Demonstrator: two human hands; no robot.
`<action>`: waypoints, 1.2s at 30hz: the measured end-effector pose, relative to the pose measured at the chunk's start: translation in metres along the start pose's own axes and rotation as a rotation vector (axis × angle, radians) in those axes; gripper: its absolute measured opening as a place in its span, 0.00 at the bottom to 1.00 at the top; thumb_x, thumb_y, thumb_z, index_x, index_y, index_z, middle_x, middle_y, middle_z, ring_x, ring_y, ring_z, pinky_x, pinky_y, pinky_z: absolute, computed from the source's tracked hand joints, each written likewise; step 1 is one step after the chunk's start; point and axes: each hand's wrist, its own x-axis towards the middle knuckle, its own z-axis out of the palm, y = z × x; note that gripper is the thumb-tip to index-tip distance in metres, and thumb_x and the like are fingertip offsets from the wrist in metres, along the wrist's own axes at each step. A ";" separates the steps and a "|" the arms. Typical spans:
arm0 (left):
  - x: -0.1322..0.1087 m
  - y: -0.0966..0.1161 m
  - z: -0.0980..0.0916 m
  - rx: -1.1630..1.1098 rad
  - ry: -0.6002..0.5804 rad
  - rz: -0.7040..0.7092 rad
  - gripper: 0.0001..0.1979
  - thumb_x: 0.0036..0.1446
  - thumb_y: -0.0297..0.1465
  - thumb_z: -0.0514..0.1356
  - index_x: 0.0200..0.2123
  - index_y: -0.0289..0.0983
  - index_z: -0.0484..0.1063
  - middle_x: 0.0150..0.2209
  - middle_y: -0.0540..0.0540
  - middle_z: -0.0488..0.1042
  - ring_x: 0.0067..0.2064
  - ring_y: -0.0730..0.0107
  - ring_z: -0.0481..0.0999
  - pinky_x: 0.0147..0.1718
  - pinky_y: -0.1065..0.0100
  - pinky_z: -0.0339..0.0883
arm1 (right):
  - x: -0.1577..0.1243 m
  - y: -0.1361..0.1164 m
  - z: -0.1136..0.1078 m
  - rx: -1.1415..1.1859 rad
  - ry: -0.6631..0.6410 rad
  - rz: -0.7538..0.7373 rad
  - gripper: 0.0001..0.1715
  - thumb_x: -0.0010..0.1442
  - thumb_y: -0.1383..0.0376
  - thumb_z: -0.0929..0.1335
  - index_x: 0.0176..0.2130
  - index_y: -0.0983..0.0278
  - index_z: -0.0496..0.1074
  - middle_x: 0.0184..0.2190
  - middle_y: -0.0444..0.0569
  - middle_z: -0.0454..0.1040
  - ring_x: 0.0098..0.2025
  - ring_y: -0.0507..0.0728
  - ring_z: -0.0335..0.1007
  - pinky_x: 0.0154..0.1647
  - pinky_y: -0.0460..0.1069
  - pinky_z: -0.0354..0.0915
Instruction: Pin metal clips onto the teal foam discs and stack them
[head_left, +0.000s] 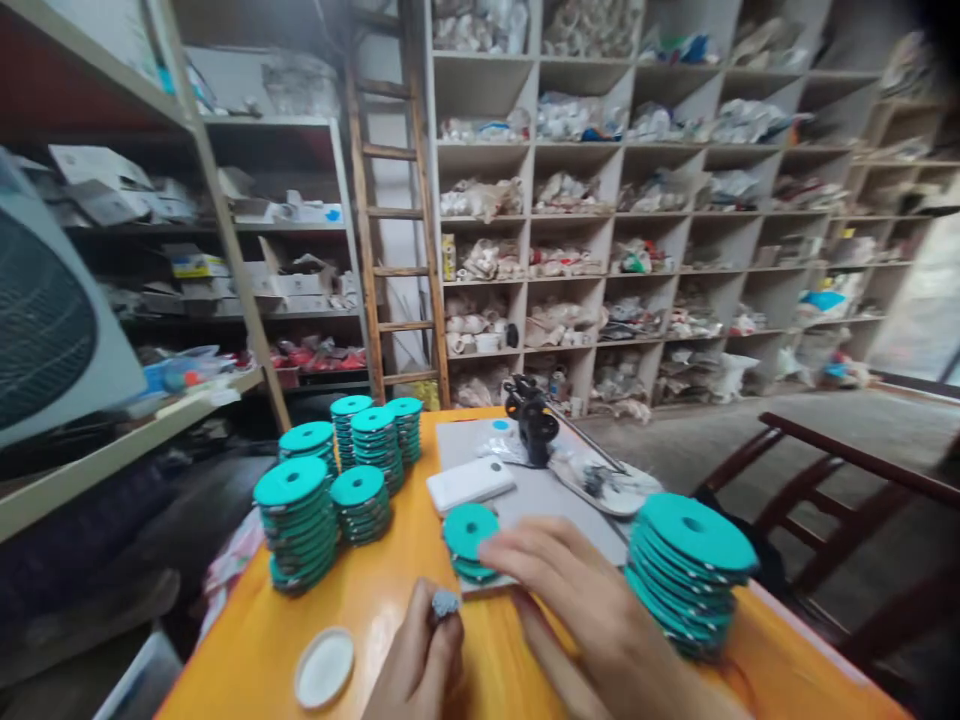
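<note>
My left hand (pixel 421 655) is closed around a small grey bundle (pixel 445 603). Only its speckled end shows above the fingers, so I cannot tell its kind. My right hand (pixel 600 620) is slightly blurred, its fingers stretched out and the thumb apart. Its fingertips reach the right edge of a short stack of teal discs (pixel 459 535) with centre holes; whether they touch it I cannot tell. Beside my right wrist stands a taller stack of teal discs (pixel 694 540). A round white lid (pixel 324 668) lies to the left of my left hand.
Several more teal disc stacks (pixel 292 485) stand on the left of the orange table (pixel 247 650). On a grey board (pixel 559 510) lie a white box-like object (pixel 471 484) and a black device (pixel 532 425). Behind are a wooden ladder (pixel 394 210) and filled shelves (pixel 529 215); dark chairs (pixel 795 520) stand right.
</note>
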 end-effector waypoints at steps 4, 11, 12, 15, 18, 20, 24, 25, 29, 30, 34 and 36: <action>0.002 -0.007 -0.010 -0.079 0.096 0.052 0.19 0.59 0.50 0.54 0.31 0.40 0.62 0.26 0.51 0.58 0.27 0.70 0.59 0.28 0.69 0.60 | 0.087 0.022 0.088 0.044 -0.295 0.085 0.22 0.63 0.75 0.60 0.56 0.65 0.64 0.47 0.53 0.71 0.49 0.57 0.65 0.48 0.52 0.66; 0.009 -0.020 -0.004 -0.342 0.137 0.082 0.20 0.59 0.51 0.53 0.31 0.40 0.58 0.25 0.54 0.53 0.25 0.74 0.52 0.25 0.71 0.53 | 0.141 0.052 0.175 0.001 -0.441 0.044 0.11 0.58 0.64 0.70 0.41 0.67 0.71 0.42 0.50 0.71 0.48 0.60 0.66 0.50 0.59 0.62; 0.009 -0.019 -0.005 -0.366 0.131 0.083 0.20 0.59 0.51 0.53 0.31 0.40 0.57 0.26 0.54 0.53 0.25 0.74 0.53 0.25 0.71 0.53 | 0.142 0.052 0.176 0.007 -0.437 0.056 0.10 0.58 0.64 0.70 0.41 0.67 0.71 0.41 0.49 0.71 0.48 0.59 0.66 0.50 0.59 0.62; 0.010 -0.011 -0.011 -0.413 0.136 0.114 0.18 0.61 0.48 0.52 0.31 0.40 0.58 0.27 0.54 0.54 0.27 0.75 0.55 0.28 0.71 0.55 | 0.135 0.048 0.164 0.059 -0.375 0.120 0.14 0.57 0.65 0.70 0.44 0.66 0.70 0.41 0.49 0.71 0.47 0.59 0.66 0.48 0.57 0.63; 0.013 -0.002 -0.021 -0.423 0.225 0.180 0.14 0.63 0.45 0.53 0.35 0.40 0.61 0.27 0.55 0.54 0.27 0.75 0.56 0.29 0.71 0.55 | 0.110 0.040 0.130 0.134 -0.287 0.219 0.18 0.58 0.65 0.70 0.48 0.65 0.68 0.43 0.50 0.71 0.46 0.57 0.66 0.47 0.53 0.64; 0.016 0.002 -0.027 -0.435 0.258 0.214 0.12 0.63 0.43 0.54 0.37 0.41 0.62 0.26 0.55 0.55 0.27 0.76 0.57 0.29 0.72 0.55 | 0.086 0.030 0.102 0.175 -0.252 0.285 0.17 0.59 0.66 0.69 0.48 0.62 0.67 0.43 0.49 0.71 0.44 0.55 0.67 0.44 0.50 0.66; 0.017 0.004 -0.027 -0.429 0.247 0.179 0.12 0.60 0.42 0.59 0.41 0.41 0.65 0.26 0.55 0.57 0.26 0.77 0.60 0.26 0.73 0.57 | 0.037 0.006 0.057 0.231 -0.236 0.386 0.17 0.57 0.70 0.68 0.47 0.60 0.67 0.40 0.46 0.71 0.41 0.54 0.68 0.40 0.48 0.67; 0.016 0.003 -0.025 -0.410 0.252 0.151 0.15 0.58 0.43 0.60 0.43 0.40 0.66 0.26 0.55 0.59 0.26 0.77 0.61 0.26 0.74 0.57 | 0.026 0.001 0.051 0.234 -0.232 0.390 0.18 0.56 0.71 0.68 0.47 0.60 0.67 0.40 0.46 0.71 0.42 0.54 0.68 0.41 0.49 0.67; 0.012 -0.005 -0.019 -0.284 0.212 0.071 0.19 0.53 0.42 0.65 0.44 0.39 0.72 0.27 0.53 0.61 0.29 0.74 0.63 0.30 0.73 0.62 | -0.010 -0.003 0.052 0.158 -0.183 0.273 0.24 0.52 0.76 0.67 0.48 0.60 0.66 0.42 0.47 0.73 0.45 0.57 0.67 0.46 0.52 0.66; 0.011 -0.007 -0.018 -0.233 0.152 0.068 0.16 0.53 0.42 0.65 0.41 0.39 0.74 0.27 0.52 0.63 0.30 0.72 0.65 0.32 0.72 0.63 | -0.018 -0.001 0.057 0.139 -0.163 0.227 0.26 0.51 0.77 0.66 0.48 0.60 0.66 0.41 0.47 0.73 0.44 0.57 0.67 0.46 0.52 0.66; 0.009 -0.015 -0.016 -0.044 -0.003 0.091 0.12 0.55 0.41 0.62 0.29 0.38 0.75 0.29 0.45 0.69 0.36 0.64 0.70 0.38 0.67 0.64 | -0.047 0.005 0.074 0.121 -0.069 0.162 0.29 0.51 0.75 0.67 0.52 0.60 0.65 0.42 0.49 0.74 0.42 0.58 0.70 0.43 0.52 0.68; 0.007 -0.016 -0.013 -0.023 0.027 0.093 0.11 0.54 0.40 0.62 0.27 0.39 0.75 0.28 0.46 0.70 0.34 0.63 0.70 0.34 0.68 0.63 | -0.057 0.005 0.073 0.130 -0.053 0.281 0.29 0.53 0.73 0.68 0.54 0.60 0.65 0.42 0.49 0.75 0.39 0.56 0.73 0.38 0.47 0.70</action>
